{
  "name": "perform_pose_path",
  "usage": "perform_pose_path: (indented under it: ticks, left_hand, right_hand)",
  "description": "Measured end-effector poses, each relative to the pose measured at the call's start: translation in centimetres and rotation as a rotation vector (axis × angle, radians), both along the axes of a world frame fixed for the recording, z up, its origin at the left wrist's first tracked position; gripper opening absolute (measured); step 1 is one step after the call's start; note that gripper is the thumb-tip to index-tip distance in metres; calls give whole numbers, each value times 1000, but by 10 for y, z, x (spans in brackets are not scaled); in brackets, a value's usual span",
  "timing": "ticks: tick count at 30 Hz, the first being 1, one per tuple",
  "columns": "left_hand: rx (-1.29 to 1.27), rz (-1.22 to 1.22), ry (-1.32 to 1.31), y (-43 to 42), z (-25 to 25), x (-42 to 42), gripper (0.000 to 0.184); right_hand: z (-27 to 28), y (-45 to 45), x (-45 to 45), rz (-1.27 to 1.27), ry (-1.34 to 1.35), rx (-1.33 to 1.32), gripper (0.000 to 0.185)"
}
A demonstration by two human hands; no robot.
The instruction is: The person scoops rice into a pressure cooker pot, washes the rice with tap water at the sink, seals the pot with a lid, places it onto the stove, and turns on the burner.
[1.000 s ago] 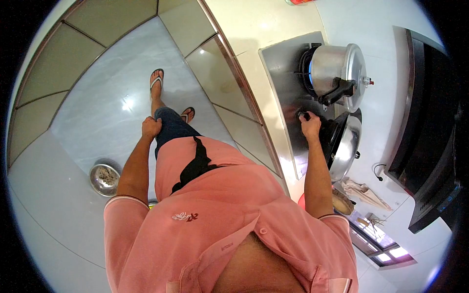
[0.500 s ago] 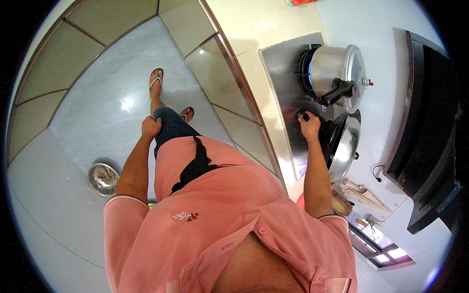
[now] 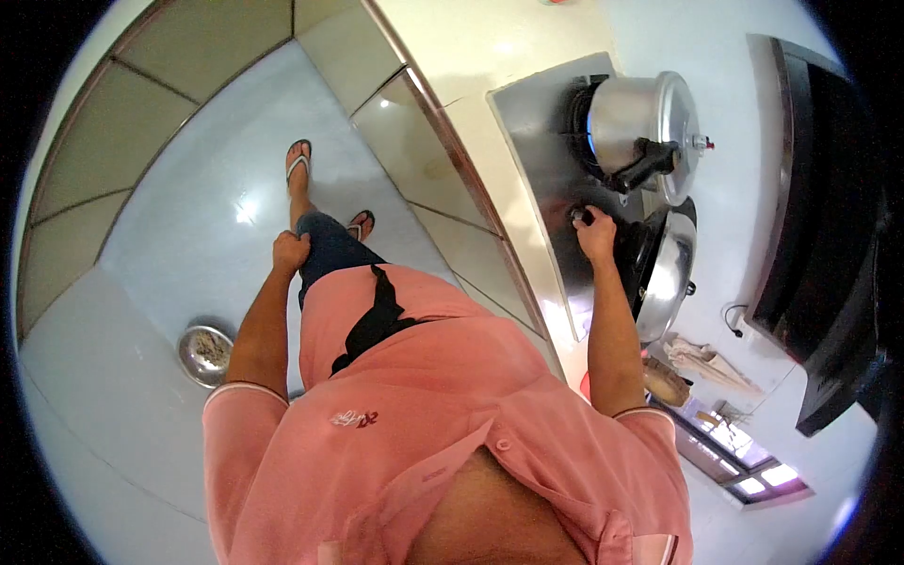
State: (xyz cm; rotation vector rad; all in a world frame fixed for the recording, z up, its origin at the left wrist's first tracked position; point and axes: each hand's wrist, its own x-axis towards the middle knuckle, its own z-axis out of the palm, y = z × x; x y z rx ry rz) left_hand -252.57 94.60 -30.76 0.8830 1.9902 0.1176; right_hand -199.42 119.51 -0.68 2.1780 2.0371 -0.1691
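Observation:
My right hand (image 3: 596, 235) reaches over the dark gas stove (image 3: 537, 122), its thumb and fingers pinched on a stove knob (image 3: 577, 215). Just beyond it, a silver pressure cooker (image 3: 626, 127) with a black handle sits on a burner showing a blue flame. Beside my right forearm stands a wide, shiny metal pan (image 3: 667, 273) on the stove's other side. Down by my thigh, my left hand (image 3: 291, 250) is closed against the dark blue shorts (image 3: 330, 247). Whether it grips the cloth is hidden.
A metal bowl (image 3: 205, 356) with bits of food in it rests on the floor to my left. Light cloths (image 3: 706, 363) lie past the pan. A black range hood (image 3: 810, 207) hangs at the right, and cabinet doors (image 3: 414, 141) front the counter.
The view has shifted slightly. My right hand stays at the knob, and my left hand remains by the shorts.

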Motion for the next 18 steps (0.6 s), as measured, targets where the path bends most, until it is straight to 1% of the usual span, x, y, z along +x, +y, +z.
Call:
perform_pose_path:
  ticks: [3, 4, 6, 7, 9, 10, 12, 13, 14, 16, 17, 18]
  left_hand:
    - [49, -23, 20, 2, -9, -2, 53]
    - [67, -32, 28, 2, -14, -5, 53]
    - [4, -87, 8, 11, -11, -13, 55]
    - [-5, -56, -41, 10, -28, -19, 57]
    - [57, -108, 13, 17, -17, -25, 57]
    - [74, -129, 49, 25, 0, -24, 57]
    - [135, -161, -43, 31, 12, -33, 56]
    - [113, -136, -17, 37, 19, -32, 53]
    - [175, -220, 88, 39, 2, -39, 52]
    - [179, -258, 90, 50, -10, -47, 52]
    - [114, -309, 38, 56, -25, -52, 51]
    - [48, -363, -9, 68, -31, -60, 51]
  right_hand:
    - [1, -2, -2, -34, 26, -6, 56]
    - [-2, -3, 0, -5, 46, 29, 58]
    - [-7, -10, 8, 43, 85, 106, 62]
    - [-7, -15, 6, -7, 80, 113, 62]
    - [3, -29, -9, -111, 80, 125, 62]
    - [8, -38, -12, -128, 119, 124, 60]
    - [16, -59, -19, -172, 204, 129, 55]
    - [25, -73, -26, -181, 254, 135, 49]
    - [21, -90, -23, -119, 248, 226, 47]
    - [10, -126, -19, -4, 213, 411, 44]
    - [19, -147, -30, -90, 226, 377, 40]
    - [22, -170, -35, -182, 277, 318, 41]
